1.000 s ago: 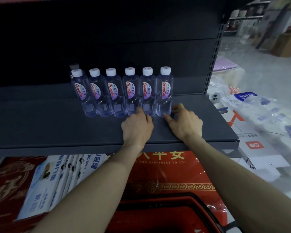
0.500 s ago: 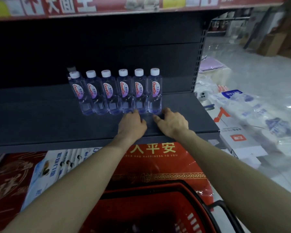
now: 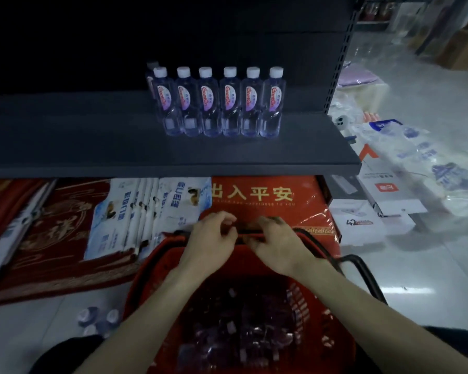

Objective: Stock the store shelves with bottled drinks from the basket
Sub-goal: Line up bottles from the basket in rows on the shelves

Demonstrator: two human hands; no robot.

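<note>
Mid-restock: our left hand (image 3: 214, 237) & right hand (image 3: 277, 245) curl round the handle (image 3: 244, 231) of the basket (image 3: 319, 314) at 6 o'clock, bottles (image 3: 219, 103) shelved at 12; next we prob. reach inside.

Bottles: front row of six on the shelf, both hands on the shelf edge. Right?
No. Head view shows the left hand and right hand lower down, gripping the handle of the basket, not on the shelf edge. Six bottles in the front row is right.
</note>
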